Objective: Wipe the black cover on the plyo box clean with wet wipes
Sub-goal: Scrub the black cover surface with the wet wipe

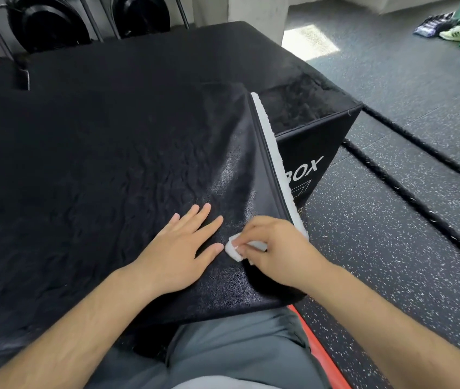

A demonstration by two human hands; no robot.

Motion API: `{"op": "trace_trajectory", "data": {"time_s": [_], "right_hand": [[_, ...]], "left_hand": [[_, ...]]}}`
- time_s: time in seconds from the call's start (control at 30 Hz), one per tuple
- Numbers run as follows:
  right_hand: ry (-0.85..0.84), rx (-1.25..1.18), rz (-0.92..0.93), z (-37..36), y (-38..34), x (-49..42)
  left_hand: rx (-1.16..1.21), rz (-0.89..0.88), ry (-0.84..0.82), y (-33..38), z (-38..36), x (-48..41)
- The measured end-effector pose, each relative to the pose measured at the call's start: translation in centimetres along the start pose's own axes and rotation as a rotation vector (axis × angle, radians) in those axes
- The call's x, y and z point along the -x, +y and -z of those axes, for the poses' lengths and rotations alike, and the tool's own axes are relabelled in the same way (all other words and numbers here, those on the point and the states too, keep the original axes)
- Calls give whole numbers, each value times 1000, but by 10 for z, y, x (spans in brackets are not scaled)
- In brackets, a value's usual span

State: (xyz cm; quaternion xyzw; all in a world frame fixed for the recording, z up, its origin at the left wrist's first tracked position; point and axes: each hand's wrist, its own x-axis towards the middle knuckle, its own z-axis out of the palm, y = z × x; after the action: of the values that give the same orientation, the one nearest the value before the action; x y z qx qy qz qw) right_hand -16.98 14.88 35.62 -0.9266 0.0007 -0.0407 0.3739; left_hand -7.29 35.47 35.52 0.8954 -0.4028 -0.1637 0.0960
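My left hand (184, 242) lies flat, fingers spread, on the black cover (111, 164); just beside it, my right hand (273, 248) pinches a folded wet wipe (234, 249) against that cover.

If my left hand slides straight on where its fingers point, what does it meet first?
The left hand would cross black cover, then probably meet the folded-up flap with its white strip; depth unclear.

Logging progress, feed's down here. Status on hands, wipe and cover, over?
Left hand flat on cover. Right hand pinches wipe, pressed on cover beside the raised white-edged flap. Nothing blocking the wiping spot.
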Motion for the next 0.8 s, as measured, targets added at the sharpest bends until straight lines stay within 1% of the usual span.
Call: {"op": "trace_trajectory", "data": {"time_s": [0.1, 0.2, 0.4, 0.5, 0.63, 0.8], "right_hand": [[100, 11, -61, 3, 11, -7], [122, 36, -52, -3, 8, -3], [78, 25, -32, -5, 4, 7], [73, -40, -64, -3, 5, 10], [83, -21, -60, -6, 0, 13], [52, -36, -82, -2, -2, 8]], "left_hand": [[1, 1, 19, 1, -1, -1], [-7, 3, 17, 1, -2, 1], [-9, -8, 5, -1, -1, 0], [-15, -23, 11, -2, -3, 0], [-1, -11, 17, -1, -5, -1], [-3, -8, 6, 0, -3, 1]]}}
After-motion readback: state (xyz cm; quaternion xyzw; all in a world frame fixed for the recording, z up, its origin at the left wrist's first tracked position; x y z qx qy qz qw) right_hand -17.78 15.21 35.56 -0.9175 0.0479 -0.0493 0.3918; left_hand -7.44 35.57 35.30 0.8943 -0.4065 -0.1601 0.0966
